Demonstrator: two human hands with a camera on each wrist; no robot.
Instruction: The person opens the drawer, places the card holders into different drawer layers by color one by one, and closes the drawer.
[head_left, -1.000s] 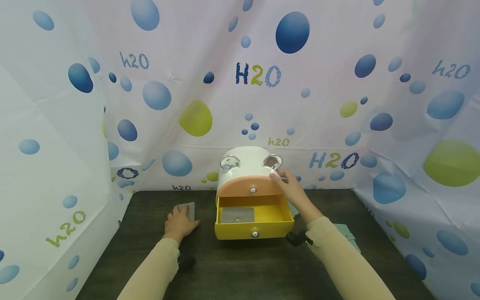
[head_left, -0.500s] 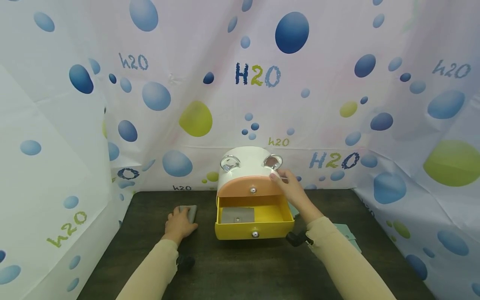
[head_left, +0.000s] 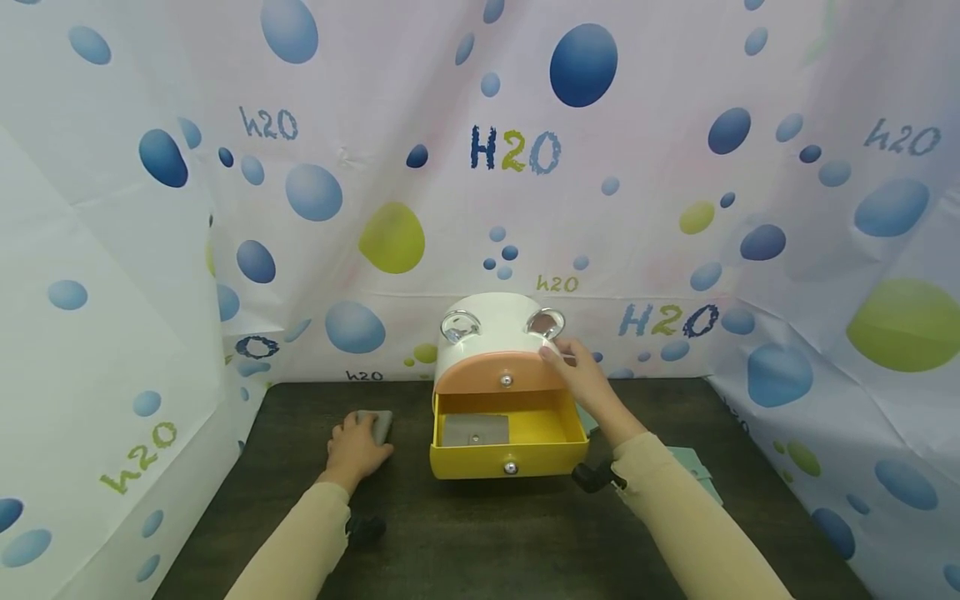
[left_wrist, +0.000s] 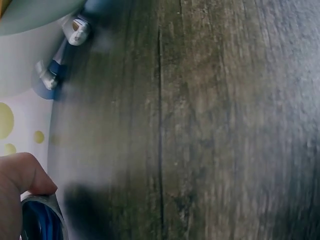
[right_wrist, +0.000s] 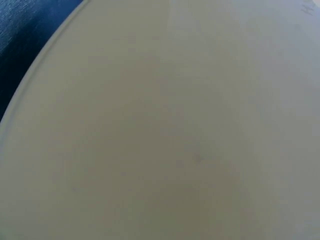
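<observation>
My left hand (head_left: 357,450) grips a small grey pouch (head_left: 382,427) over the table, left of a drawer box. In the left wrist view the thumb lies on the pouch's rim (left_wrist: 49,200), and something blue shows inside. The white drawer box (head_left: 495,321) has a rounded top and two clear ear-like loops. Its upper orange drawer (head_left: 472,380) is pushed in, while the lower yellow drawer (head_left: 551,463) is pulled out. A grey snap pouch (head_left: 474,429) lies in the yellow drawer. My right hand (head_left: 583,379) rests against the box's upper right side.
A pale green pouch (head_left: 693,463) lies on the dark wooden table (head_left: 495,542), partly behind the right sleeve. Another pale green piece (head_left: 587,419) shows beside the box. A dotted cloth backdrop (head_left: 637,208) surrounds the table. A smooth pale surface (right_wrist: 160,125) fills the right wrist view.
The left hand has shifted slightly left and toward me, and the grey pouch in it has tilted a little. My right hand and the drawers have stayed put.
</observation>
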